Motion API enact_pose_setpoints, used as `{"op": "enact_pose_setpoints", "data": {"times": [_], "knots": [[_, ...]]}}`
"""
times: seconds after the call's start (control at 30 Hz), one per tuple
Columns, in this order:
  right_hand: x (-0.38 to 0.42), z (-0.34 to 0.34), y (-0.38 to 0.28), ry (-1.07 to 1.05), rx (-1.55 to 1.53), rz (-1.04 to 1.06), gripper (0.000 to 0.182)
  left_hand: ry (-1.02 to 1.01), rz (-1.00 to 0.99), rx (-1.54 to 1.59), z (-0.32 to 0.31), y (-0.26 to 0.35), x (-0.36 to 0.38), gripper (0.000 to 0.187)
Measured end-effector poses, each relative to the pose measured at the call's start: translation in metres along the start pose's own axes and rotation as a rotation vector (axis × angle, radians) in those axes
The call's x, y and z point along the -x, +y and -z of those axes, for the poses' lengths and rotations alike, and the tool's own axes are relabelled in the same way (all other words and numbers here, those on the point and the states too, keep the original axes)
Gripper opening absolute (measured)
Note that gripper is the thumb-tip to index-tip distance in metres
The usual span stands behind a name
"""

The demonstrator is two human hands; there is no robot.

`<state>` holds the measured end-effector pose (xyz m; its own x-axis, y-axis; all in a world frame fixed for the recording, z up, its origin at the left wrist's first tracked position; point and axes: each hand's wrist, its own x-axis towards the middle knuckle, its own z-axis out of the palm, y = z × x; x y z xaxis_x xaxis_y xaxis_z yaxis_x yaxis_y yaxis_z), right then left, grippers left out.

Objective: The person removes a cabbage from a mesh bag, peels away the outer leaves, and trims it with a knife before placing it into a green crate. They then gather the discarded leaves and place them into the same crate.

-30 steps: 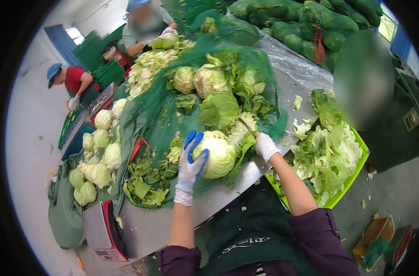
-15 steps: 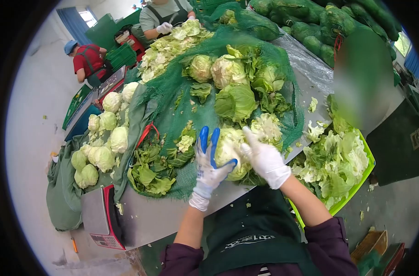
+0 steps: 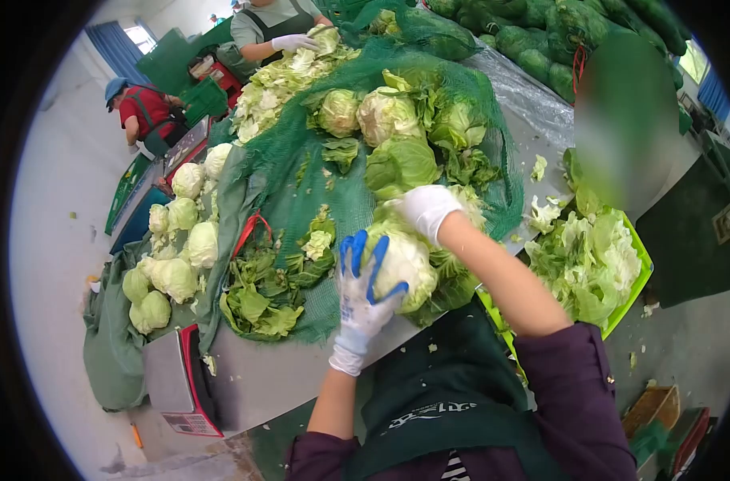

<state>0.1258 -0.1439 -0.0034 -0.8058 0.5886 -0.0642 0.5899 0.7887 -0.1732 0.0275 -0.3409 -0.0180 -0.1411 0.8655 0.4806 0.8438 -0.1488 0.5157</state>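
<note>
A pale cabbage [image 3: 407,271] with whitish-green leaves lies on green netting near the table's front edge. My left hand [image 3: 363,301], in a white glove with blue-coated fingers, cups its left side, fingers spread against it. My right hand [image 3: 430,210], in a white glove, is closed at the cabbage's far upper side, on an outer leaf; its fingertips are partly hidden. Just beyond sits a greener cabbage [image 3: 402,163]. Further back are more cabbages [image 3: 386,116]. Loose dark green leaves [image 3: 260,298] are piled to the left.
At right a lime-green crate [image 3: 639,276] holds trimmed leaves. Several trimmed cabbages [image 3: 175,278] stand at left by a red-edged scale [image 3: 190,381]. A co-worker's gloved hand [image 3: 294,42] is at the far leaf pile [image 3: 289,84]; another person in red [image 3: 144,112] stands far left. Full net sacks [image 3: 525,48] lie behind.
My right hand has moved from the cabbage's right side to its far top and closed there. My left hand now presses closer around the cabbage, which has turned slightly. The co-worker's hand has shifted.
</note>
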Motion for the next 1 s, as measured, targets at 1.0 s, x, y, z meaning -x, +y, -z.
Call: {"op": "enact_pose_setpoints", "data": {"times": [1.0], "knots": [[0.068,-0.072,-0.03,0.346,-0.52,-0.565,0.051,0.387,0.144,0.052,-0.026,-0.036,0.016,0.06]]}}
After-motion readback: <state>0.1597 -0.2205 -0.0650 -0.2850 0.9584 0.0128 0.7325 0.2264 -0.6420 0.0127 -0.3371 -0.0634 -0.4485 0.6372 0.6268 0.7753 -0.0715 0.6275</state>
